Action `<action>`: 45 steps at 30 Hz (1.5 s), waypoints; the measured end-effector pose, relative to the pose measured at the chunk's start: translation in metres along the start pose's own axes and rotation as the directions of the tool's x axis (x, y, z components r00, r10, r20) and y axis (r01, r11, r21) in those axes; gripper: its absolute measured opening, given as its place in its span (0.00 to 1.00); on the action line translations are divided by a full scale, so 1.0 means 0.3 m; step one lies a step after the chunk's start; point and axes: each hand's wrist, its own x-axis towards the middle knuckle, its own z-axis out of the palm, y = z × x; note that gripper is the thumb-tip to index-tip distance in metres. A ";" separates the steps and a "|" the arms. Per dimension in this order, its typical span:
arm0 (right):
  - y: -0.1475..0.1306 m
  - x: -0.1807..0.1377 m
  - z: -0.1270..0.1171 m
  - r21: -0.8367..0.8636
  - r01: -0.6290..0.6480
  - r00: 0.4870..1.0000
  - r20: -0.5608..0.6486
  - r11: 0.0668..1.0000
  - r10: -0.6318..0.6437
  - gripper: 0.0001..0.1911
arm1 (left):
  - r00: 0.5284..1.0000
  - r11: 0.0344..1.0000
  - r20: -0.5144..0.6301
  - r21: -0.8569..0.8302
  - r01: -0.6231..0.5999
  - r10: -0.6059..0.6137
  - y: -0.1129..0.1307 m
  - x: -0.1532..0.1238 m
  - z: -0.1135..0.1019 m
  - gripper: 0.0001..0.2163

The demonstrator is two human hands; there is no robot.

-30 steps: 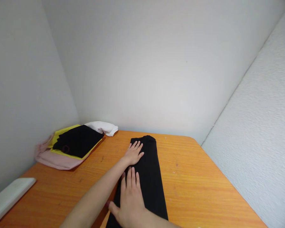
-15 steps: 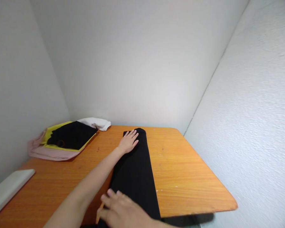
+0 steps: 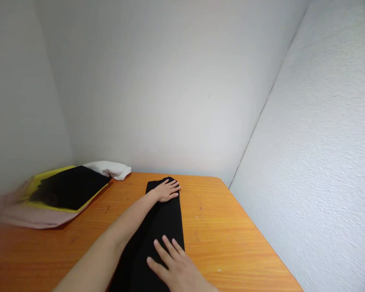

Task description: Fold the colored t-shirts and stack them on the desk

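A long black folded garment (image 3: 164,221) lies lengthwise on the orange wooden table (image 3: 222,231). My left hand (image 3: 167,190) rests flat on its far end, fingers stretched out and apart. My right hand (image 3: 176,269) lies flat on the near part of the cloth, fingers spread, holding nothing.
At the far left, a stack of folded clothes (image 3: 48,194) holds a black piece on a yellow one on a pink one, with a white cloth (image 3: 109,169) behind it. Grey walls close in the table at the back, left and right.
My left hand stayed flat on the far end, its fingers turning rightward. My right hand slid back along the black garment. The view swung right, so the white object at the left edge left view.
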 end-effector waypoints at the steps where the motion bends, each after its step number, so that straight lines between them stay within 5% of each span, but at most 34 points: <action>1: 0.016 0.007 0.045 -0.071 0.005 0.999 -0.051 0.997 -0.009 0.32 | 1.000 1.000 0.007 -0.004 0.012 -0.012 -0.008 0.011 0.022 0.27; 7: 0.073 0.025 0.238 -0.282 -0.035 0.958 -0.284 0.959 -0.048 0.31 | 0.998 0.998 -0.042 -0.040 0.054 -0.055 -0.051 0.021 0.107 0.28; 12: 0.034 0.008 0.103 -0.062 -0.010 0.996 -0.090 0.998 0.005 0.32 | 0.993 0.997 -0.105 -0.062 0.054 -0.060 -0.028 0.021 0.092 0.25; 17: -0.028 -0.017 -0.049 0.200 -0.124 0.986 0.137 0.972 0.098 0.42 | 0.966 0.992 -0.250 -0.120 0.034 -0.064 0.103 -0.040 -0.022 0.24; 22: -0.059 -0.103 -0.082 0.203 -0.222 0.965 0.185 0.954 0.185 0.43 | 0.860 0.930 -0.395 -0.303 0.209 -0.322 0.186 -0.370 -0.132 0.25; 27: -0.099 -0.209 -0.064 0.176 -0.256 0.960 0.165 0.950 0.228 0.41 | 0.749 0.820 -0.386 -0.441 0.364 -0.539 0.291 -0.794 -0.110 0.24; 33: -0.161 -0.238 -0.011 0.057 -0.265 0.962 0.079 0.963 0.260 0.42 | 0.903 0.902 -0.167 -0.256 0.348 -0.395 0.469 -0.916 0.016 0.21; 37: -0.213 -0.364 -0.073 -0.068 -0.363 0.932 -0.033 0.929 0.361 0.39 | 0.906 0.913 -0.117 -0.050 0.404 -0.407 0.514 -0.904 0.054 0.24; 39: -0.233 -0.499 -0.144 -0.130 -0.507 0.860 -0.144 0.852 0.490 0.36 | 0.922 0.935 -0.176 0.021 0.353 -0.344 0.535 -0.874 0.050 0.24; 41: -0.259 -0.685 -0.230 -0.148 -0.695 0.711 -0.292 0.704 0.640 0.32 | 0.947 0.971 -0.238 0.050 0.233 -0.215 0.576 -0.822 0.041 0.25; 43: -0.309 -0.906 -0.312 -0.111 -0.875 0.469 -0.439 0.472 0.766 0.30 | 0.958 0.995 -0.282 0.058 0.079 -0.059 0.640 -0.762 0.038 0.26; 45: -0.396 -1.131 -0.364 -0.042 -0.985 0.164 -0.544 0.168 0.823 0.29 | 0.948 0.997 -0.309 0.061 -0.053 0.069 0.715 -0.711 0.046 0.26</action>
